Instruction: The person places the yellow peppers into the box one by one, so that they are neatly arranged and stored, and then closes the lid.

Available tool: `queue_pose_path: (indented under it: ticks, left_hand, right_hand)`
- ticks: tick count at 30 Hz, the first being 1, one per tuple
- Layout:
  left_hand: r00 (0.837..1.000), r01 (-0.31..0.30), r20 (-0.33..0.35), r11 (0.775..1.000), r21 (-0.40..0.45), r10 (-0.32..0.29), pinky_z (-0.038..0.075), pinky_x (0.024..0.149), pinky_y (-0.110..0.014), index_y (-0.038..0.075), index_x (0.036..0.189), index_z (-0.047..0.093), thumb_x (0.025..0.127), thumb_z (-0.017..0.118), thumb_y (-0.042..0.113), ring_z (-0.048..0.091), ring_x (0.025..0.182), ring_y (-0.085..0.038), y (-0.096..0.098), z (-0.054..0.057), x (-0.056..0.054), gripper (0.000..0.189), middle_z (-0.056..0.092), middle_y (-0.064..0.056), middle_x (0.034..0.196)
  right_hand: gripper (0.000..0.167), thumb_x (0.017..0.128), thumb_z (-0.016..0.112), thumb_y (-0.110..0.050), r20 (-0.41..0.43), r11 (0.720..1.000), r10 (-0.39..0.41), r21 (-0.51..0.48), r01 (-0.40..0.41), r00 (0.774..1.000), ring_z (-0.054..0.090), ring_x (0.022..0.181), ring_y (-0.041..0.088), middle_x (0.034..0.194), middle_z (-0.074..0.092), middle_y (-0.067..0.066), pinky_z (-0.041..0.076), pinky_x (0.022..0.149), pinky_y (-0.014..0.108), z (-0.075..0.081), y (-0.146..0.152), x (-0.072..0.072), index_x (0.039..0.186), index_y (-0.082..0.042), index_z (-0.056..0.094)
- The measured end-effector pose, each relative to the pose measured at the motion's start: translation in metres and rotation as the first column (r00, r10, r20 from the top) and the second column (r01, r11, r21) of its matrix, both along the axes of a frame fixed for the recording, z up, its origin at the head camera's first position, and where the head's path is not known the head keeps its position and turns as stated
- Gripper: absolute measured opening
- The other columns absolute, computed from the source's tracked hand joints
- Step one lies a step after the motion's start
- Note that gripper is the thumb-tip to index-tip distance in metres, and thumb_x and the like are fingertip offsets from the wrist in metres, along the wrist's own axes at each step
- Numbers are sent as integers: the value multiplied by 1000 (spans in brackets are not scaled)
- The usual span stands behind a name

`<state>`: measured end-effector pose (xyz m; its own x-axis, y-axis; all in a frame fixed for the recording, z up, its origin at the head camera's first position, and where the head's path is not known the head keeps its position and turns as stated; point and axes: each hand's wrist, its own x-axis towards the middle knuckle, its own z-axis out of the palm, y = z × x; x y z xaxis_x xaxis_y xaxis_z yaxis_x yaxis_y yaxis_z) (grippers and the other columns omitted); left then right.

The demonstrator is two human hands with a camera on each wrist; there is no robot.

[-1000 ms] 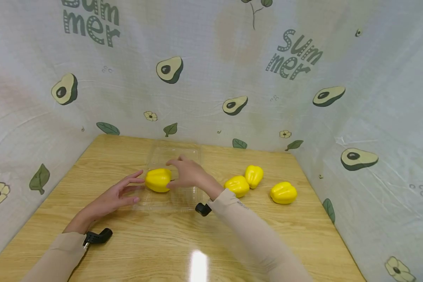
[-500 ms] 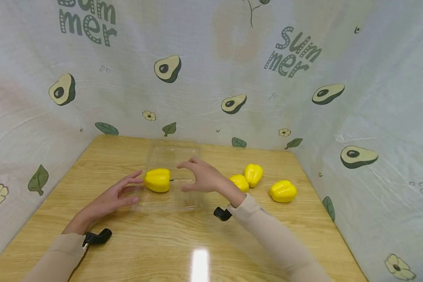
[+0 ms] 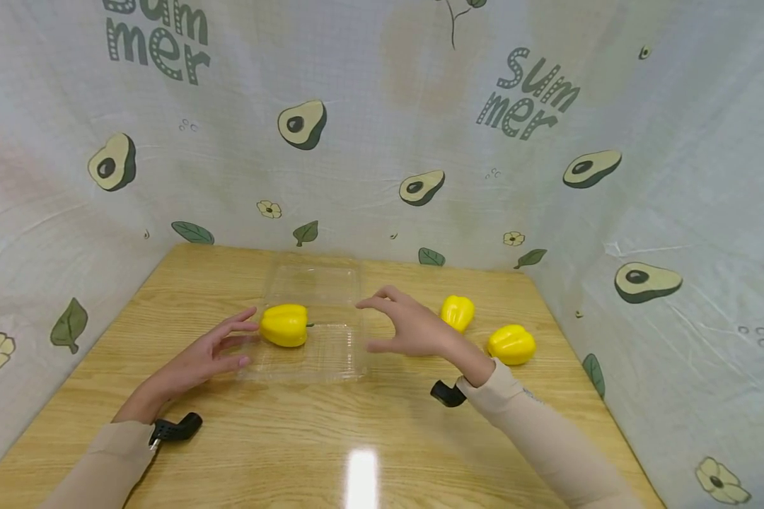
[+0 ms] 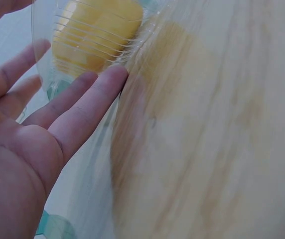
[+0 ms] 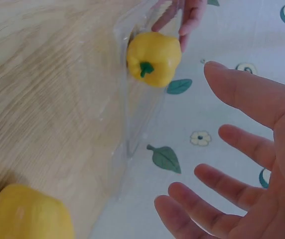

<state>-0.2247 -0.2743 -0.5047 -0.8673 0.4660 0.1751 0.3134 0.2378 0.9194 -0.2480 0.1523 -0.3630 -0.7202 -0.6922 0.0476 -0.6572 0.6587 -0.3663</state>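
Note:
A yellow bell pepper [image 3: 284,326] with a green stem lies on its side in the left part of a clear plastic container [image 3: 337,353], whose lid lies folded back behind it. My left hand [image 3: 205,357] rests at the container's left side, fingers spread; in the left wrist view its fingertips [image 4: 113,74] touch the clear wall. Right of the container, my right hand [image 3: 414,326] hovers above the table with fingers apart and holds nothing. Near it lie two yellow bell peppers, one behind the wrist [image 3: 457,313] and another farther right [image 3: 512,345]. A third is hidden behind this hand.
The wooden table [image 3: 280,438] meets a printed cloth [image 3: 356,141] at the back and on both sides. A black wrist camera [image 3: 177,428] sits on the left wrist, and another black camera [image 3: 448,394] on the right.
My right hand has let go of the bell pepper in the container and moved right, towards the loose peppers. The pepper's stem has come into sight. The left hand stays put.

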Motion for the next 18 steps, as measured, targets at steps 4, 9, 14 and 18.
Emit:
queue_pose_path:
  ticks: [4, 9, 14, 18]
  left_hand:
    - [1000, 0, -1, 1000, 0, 0, 42, 110, -14, 4, 153, 49, 102, 69, 3, 38, 147, -54, 0, 1, 0, 55, 12, -16, 178]
    - [1000, -2, -2, 1000, 3, 2, 42, 109, -14, 3, 152, 49, 102, 70, 3, 38, 147, -55, 0, 1, 0, 55, 12, -16, 177]
    - [1000, 5, 0, 1000, 9, -5, 42, 109, -13, 2, 153, 48, 102, 70, 4, 37, 147, -55, 0, 2, 0, 55, 11, -17, 177]
    - [1000, 8, 2, 1000, 11, -8, 43, 109, -14, 3, 153, 48, 102, 69, 3, 38, 146, -56, 1, 2, 0, 55, 11, -17, 177]
  right_hand:
    - [68, 92, 87, -31, -13, 1000, -4, 7, 4, 1000, 57, 121, 26, 140, 54, 7, 53, 96, 44, -1, 17, 4, 152, -21, 58]
    - [67, 91, 88, -29, -15, 1000, -13, 15, 13, 1000, 55, 124, 28, 141, 54, 7, 53, 98, 45, -4, 36, 7, 151, -20, 58]
    - [67, 90, 88, -27, -42, 999, -13, 29, 14, 999, 53, 127, 29, 144, 53, 8, 53, 101, 48, -10, 55, 4, 151, -21, 59]
    - [68, 90, 89, -23, -43, 999, 3, 35, -1, 999, 51, 131, 33, 147, 52, 11, 51, 104, 52, -14, 69, -2, 151, -19, 58]
